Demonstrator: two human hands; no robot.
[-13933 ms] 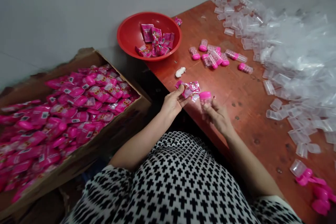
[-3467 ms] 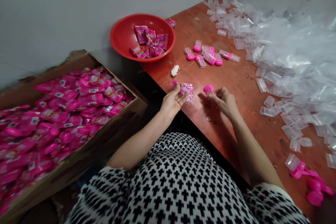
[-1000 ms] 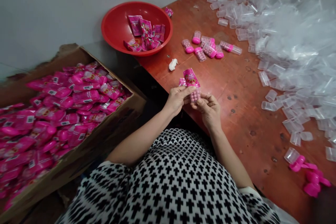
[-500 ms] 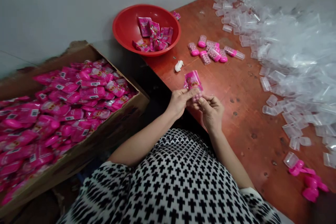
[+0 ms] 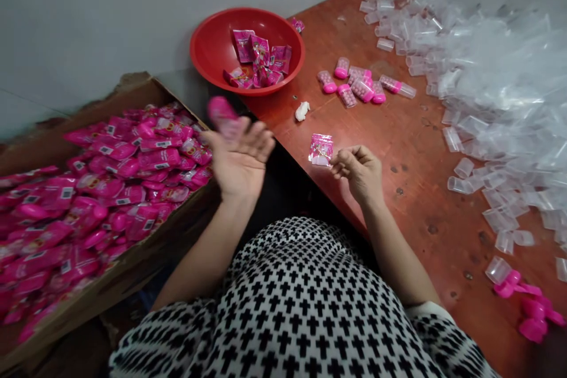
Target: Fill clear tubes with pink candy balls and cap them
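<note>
Left hand [image 5: 241, 168]: wide, palm up with the fingers spread, left of the frame's centre, between the carton and the table's edge.
Pink packet [image 5: 221, 111]: blurred, at the left hand's thumb and fingers, just below the bowl; whether it touched the skin could not be told.
Right hand [image 5: 359, 174]: narrow, fingers curled in and thumb drawn near them, right of centre; whether it pinched anything could not be told.
Shiny wrapper [image 5: 321, 147]: pink, flat on the table [image 5: 398, 212], at the right hand's fingertips.
White lump [image 5: 302, 111]: on the table, above the wrapper.
Filled tubes [image 5: 362, 90]: pink-capped, with small pink balls inside, clustered in the upper middle.
Red bowl [image 5: 206, 41]: top centre, with pink sachets [image 5: 261, 50] inside.
Carton [image 5: 146, 260]: left side, heaped with pink packs [image 5: 106, 189].
Clear cylinders [image 5: 509, 82]: piled at the upper right.
Pink plastic parts [image 5: 534, 310]: lower right corner, near a clear cylinder.
</note>
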